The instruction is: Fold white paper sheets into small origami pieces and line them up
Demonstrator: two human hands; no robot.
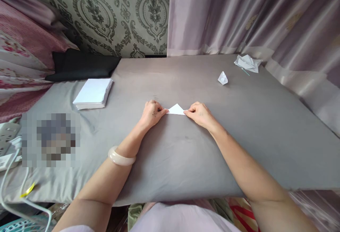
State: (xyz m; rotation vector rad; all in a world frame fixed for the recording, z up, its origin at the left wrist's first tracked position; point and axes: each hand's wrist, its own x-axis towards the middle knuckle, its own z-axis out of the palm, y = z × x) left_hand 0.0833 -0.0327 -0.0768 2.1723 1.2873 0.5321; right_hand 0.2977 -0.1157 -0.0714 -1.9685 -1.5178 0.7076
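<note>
A small folded sheet of white paper (177,109) lies at the middle of the grey cloth, its peak pointing away from me and a flat strip along its near edge. My left hand (153,113) pinches the strip's left end between thumb and curled fingers. At the opposite end, my right hand (199,114) pinches the paper the same way. Both hands rest low on the cloth, and the fingertips partly cover the paper's ends. A pale bangle (121,157) circles my left forearm.
A stack of white paper (93,92) sits at the left, before a folded black cloth (85,63). One folded paper piece (222,78) stands right of centre; several more (248,63) lie at the far right. A power strip (8,136) with white cables occupies the left edge.
</note>
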